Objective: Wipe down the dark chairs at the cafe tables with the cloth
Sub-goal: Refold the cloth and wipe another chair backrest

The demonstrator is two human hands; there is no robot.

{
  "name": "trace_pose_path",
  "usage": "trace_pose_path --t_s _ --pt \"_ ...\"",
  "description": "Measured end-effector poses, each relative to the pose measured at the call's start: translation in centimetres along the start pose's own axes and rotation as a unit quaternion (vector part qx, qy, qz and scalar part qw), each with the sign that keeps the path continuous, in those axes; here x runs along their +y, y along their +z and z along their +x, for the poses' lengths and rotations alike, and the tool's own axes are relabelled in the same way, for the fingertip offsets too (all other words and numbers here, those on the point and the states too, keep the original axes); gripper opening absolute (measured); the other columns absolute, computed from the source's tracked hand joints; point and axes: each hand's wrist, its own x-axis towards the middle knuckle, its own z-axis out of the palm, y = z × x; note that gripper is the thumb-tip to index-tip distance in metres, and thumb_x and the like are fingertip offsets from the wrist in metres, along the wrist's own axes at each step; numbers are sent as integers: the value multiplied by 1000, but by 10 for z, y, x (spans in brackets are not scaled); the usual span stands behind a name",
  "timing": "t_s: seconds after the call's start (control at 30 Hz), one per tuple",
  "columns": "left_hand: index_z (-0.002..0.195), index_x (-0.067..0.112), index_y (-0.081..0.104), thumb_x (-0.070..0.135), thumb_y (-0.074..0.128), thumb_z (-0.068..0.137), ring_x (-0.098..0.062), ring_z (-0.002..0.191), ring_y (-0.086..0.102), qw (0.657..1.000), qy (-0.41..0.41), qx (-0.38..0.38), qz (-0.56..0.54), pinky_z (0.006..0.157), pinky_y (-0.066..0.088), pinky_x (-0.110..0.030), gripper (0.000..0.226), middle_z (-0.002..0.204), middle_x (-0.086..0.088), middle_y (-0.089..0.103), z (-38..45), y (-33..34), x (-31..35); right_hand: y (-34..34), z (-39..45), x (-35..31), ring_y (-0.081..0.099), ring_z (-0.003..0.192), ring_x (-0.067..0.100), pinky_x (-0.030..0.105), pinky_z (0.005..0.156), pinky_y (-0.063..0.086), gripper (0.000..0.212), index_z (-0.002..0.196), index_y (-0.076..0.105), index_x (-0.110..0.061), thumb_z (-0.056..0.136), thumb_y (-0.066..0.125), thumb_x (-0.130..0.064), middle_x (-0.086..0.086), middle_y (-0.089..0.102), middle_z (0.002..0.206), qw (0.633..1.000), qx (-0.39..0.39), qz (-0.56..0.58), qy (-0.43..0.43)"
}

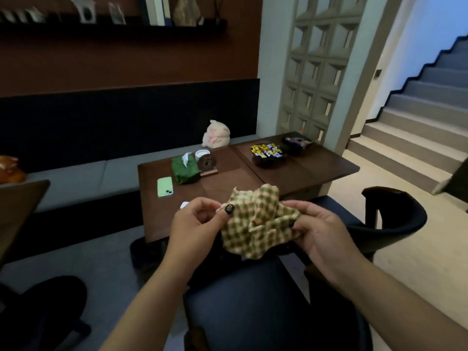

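A green-and-cream checked cloth (255,224) is bunched up between both hands, held in the air over the near edge of the table. My left hand (195,224) pinches its left edge between thumb and fingertips. My right hand (321,231) grips the cloth's right side with curled fingers. Directly below my arms is a dark chair (266,305) with a navy seat. A second dark chair (395,216) with a curved backrest stands to the right, pushed up to the table.
The brown wooden table (228,178) holds a green phone (165,186), a green tissue pouch (184,171), a small clock, a plush toy and two candy bowls (268,152). A grey bench runs behind it. Stairs (417,102) rise at right. Another dark chair (43,307) sits lower left.
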Motion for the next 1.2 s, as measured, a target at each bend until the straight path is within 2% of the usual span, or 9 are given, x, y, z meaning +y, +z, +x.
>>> trace_pose_path --t_s 0.27,0.37,0.47,0.53,0.6,0.8,1.0,1.13,1.2 --pt "88 20 57 15 66 90 -12 75 67 985 147 -11 91 63 53 -25 10 81 6 70 -2 2 33 8 -11 -21 66 88 20 34 83 50 11 91 70 -11 85 65 -18 9 72 94 988 -43 -143 -49" --pt "89 26 54 15 63 92 -17 72 65 968 218 -5 126 59 54 -29 15 84 9 67 -6 4 52 16 -14 -43 68 85 6 14 67 51 25 100 68 -21 78 72 -29 -3 73 91 966 -94 -205 -127" --pt "92 31 51 12 59 94 -13 66 67 952 268 4 150 53 51 -23 20 88 10 69 0 16 70 7 -4 -69 67 86 8 17 72 52 42 96 71 -23 63 72 -49 -3 73 92 946 -131 -245 -170" --pt "95 32 49 13 57 95 -12 65 68 945 286 18 158 52 53 -23 20 90 13 70 6 31 77 -4 7 -83 68 83 12 21 73 53 22 87 73 -20 73 74 -37 2 74 89 946 -143 -240 -165" --pt "96 31 48 15 56 96 -11 63 68 941 292 31 166 50 53 -25 18 89 14 70 10 51 80 -23 18 -93 67 79 13 22 70 54 7 82 73 -19 83 69 -13 7 74 85 950 -143 -226 -164" --pt "90 26 54 7 61 92 -9 70 64 949 282 47 132 59 50 -20 21 83 10 67 18 116 77 -87 40 -124 64 74 8 18 64 50 27 79 71 -24 83 63 2 -3 69 77 937 -213 -222 -167" --pt "91 20 60 1 59 92 -16 73 65 957 265 29 118 63 56 -29 20 86 9 67 17 142 78 -97 52 -143 68 93 13 23 81 53 15 86 77 -18 76 75 -28 -2 72 96 896 -291 -296 -158" --pt "90 28 65 1 58 92 -11 80 68 957 261 11 128 67 56 -24 28 90 12 70 17 133 88 -81 49 -141 65 68 13 22 64 49 49 71 76 -9 73 58 -55 6 71 74 882 -234 -323 -252" --pt "88 35 68 2 58 92 -10 81 68 957 264 12 123 68 55 -23 35 90 10 71 17 124 91 -76 50 -142 62 60 10 19 58 45 47 67 75 -11 73 59 -55 5 69 64 890 -184 -315 -272"
